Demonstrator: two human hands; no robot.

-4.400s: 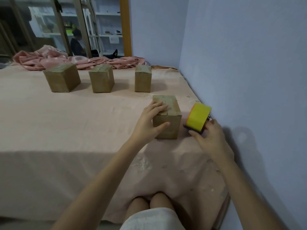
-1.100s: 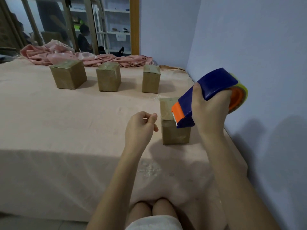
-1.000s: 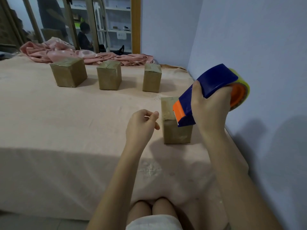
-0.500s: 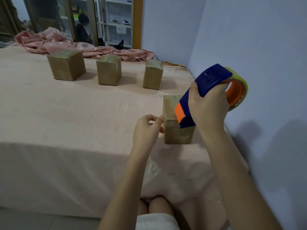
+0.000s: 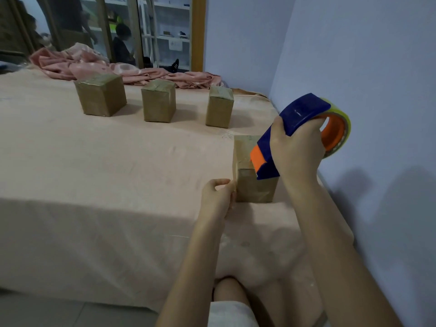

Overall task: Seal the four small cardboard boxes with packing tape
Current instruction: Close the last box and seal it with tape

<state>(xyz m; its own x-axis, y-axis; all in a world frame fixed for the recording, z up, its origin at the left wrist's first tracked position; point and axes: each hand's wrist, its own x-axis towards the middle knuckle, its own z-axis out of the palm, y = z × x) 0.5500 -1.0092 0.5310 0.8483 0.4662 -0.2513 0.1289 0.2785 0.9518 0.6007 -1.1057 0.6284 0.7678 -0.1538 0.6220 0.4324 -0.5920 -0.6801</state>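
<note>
With the right hand gripping the tape dispenser above the nearest box at the tabletop edge, the left hand pinches the tape end beside it, apparently ready to press it down.

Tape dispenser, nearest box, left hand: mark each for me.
tape dispenser (image 5: 304,113), head view, on its blue top cover
nearest box (image 5: 256,190), head view, on its front face
left hand (image 5: 218,197), head view, on the back of the hand
</note>
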